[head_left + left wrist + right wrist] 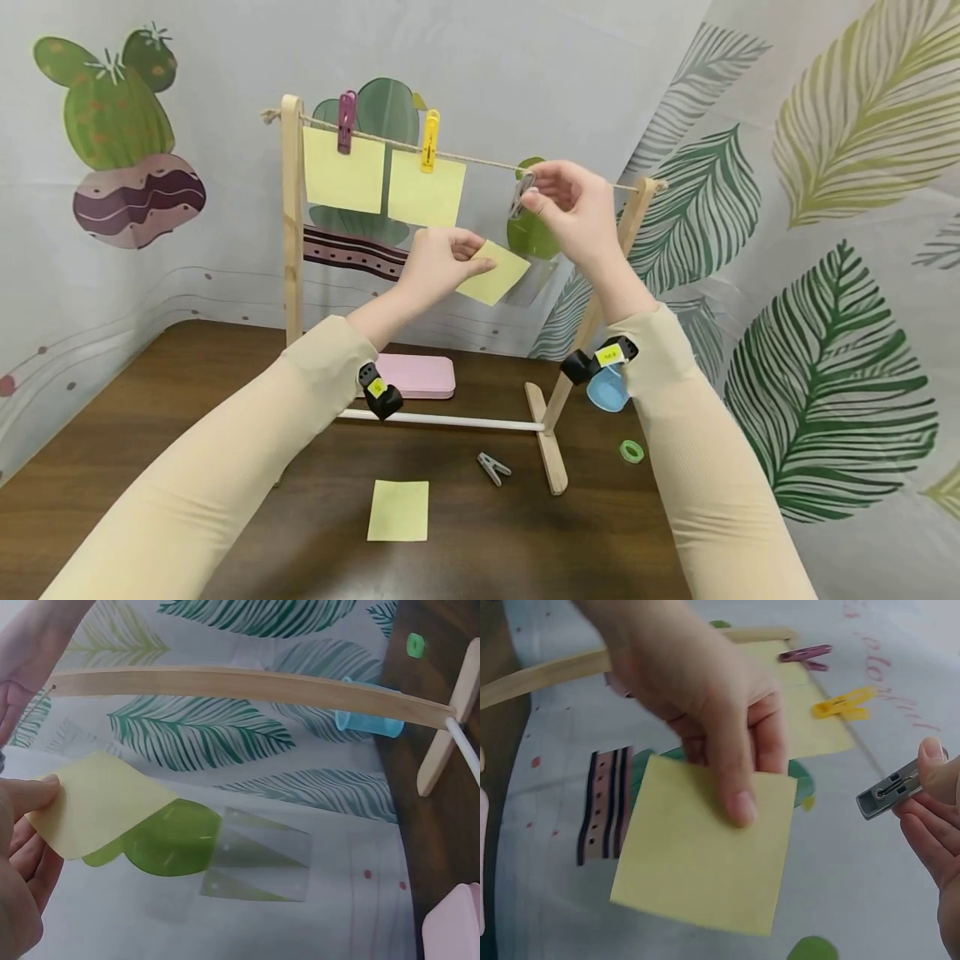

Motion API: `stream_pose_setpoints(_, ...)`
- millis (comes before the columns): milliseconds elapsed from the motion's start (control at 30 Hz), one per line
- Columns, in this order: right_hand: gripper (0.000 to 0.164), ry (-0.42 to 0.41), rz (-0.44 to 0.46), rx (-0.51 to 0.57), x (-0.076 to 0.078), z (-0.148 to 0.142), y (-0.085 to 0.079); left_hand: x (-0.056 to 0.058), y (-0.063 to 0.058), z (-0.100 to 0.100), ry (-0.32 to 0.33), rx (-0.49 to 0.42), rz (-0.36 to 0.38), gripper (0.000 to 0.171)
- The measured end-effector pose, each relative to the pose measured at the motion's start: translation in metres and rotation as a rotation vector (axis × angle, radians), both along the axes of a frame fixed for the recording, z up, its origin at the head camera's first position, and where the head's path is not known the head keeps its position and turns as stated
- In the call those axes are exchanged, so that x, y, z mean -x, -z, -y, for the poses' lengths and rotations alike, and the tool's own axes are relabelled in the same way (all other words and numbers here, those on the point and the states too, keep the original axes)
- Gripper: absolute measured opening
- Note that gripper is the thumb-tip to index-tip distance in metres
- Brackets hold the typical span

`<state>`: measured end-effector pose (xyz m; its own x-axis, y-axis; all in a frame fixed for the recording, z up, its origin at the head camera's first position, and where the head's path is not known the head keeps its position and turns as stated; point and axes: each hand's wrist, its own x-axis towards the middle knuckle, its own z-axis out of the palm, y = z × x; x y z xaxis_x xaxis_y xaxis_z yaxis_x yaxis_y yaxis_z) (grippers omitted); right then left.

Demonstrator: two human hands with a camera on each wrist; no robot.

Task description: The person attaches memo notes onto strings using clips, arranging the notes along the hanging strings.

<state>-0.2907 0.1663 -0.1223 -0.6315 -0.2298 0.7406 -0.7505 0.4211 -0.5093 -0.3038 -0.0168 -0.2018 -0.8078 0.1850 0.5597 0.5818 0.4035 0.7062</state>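
Observation:
Between thumb and fingers my left hand (pixel 444 262) pinches a yellow sticky note (pixel 495 273), held below the string. My right hand (pixel 573 204) pinches a grey clothespin (pixel 521 195) close to the string (pixel 480 159); the right wrist view shows this clothespin (pixel 889 790) side-on between thumb and fingers. To the left, a purple clothespin (pixel 347 122) and a yellow clothespin (pixel 430 142) each hold a yellow note on the string. In the left wrist view the held note (pixel 97 806) hangs tilted from the fingertips.
The string runs between two wooden posts (pixel 292 225) joined low down by a white rod (pixel 450 422). On the brown table lie another yellow note (pixel 399 511), a grey clothespin (pixel 493 468), a pink case (pixel 416 377) and a green ring (pixel 632 452). A blue cup (pixel 606 390) is behind my right wrist.

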Motion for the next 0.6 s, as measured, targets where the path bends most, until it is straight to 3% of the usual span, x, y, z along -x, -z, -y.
stream_pose_setpoints(233,0.015,-0.109,0.014,0.206,-0.002,0.008,-0.031,-0.003,-0.022,0.000,0.008,-0.080,0.027,0.033)
stream_pose_setpoints(467,0.008,-0.088,0.027,0.280,0.004,0.013,-0.046,-0.004,-0.039,0.001,0.002,-0.187,-0.027,0.034)
stream_pose_setpoints(600,0.006,-0.034,0.043,0.255,0.007,0.016,-0.049,0.000,-0.044,0.000,-0.019,-0.213,-0.058,0.034)
